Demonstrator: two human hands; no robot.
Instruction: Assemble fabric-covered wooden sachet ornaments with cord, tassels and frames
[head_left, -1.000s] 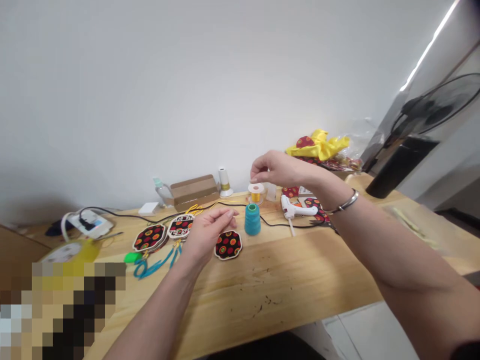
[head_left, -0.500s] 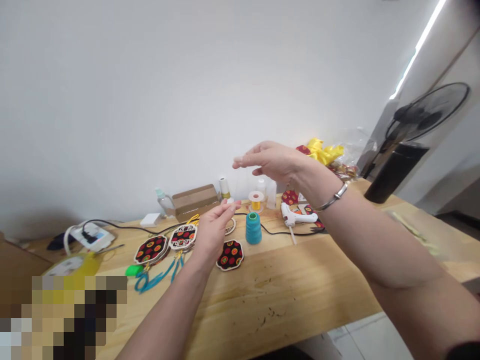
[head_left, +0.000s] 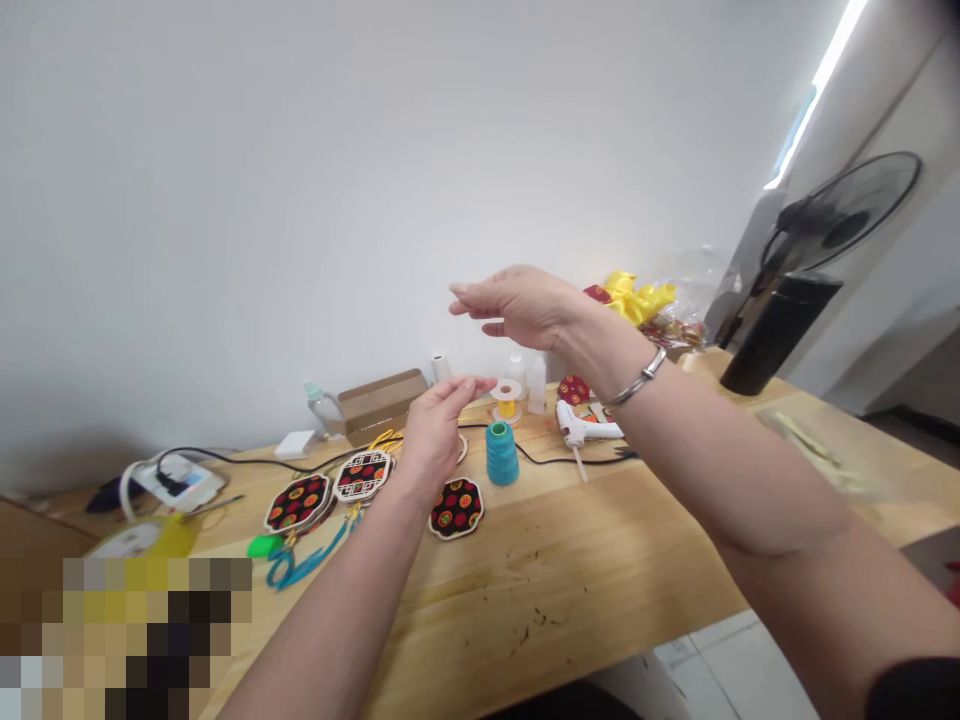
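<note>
Both of my hands are raised above the wooden table. My left hand has its thumb and fingertips pressed together, pointing right, near the blue-green thread cone. Higher up, my right hand pinches with its fingertips pointing left, against the white wall. Whatever either pinch holds is too fine to make out. A dark floral-patterned panel with a pale scalloped border lies below my left hand. Left of that hand are a lattice-fronted panel and a stack of floral panels with blue tassels.
A white glue gun lies right of the cone, beside a black cable. Behind stand a yellow thread spool, an open cardboard box and a spray bottle. A black cylinder and a fan are at right.
My left hand has risen and shifted right, its fingertips now near the yellow spool. My right hand has moved slightly up and left. The view has shifted a little.
</note>
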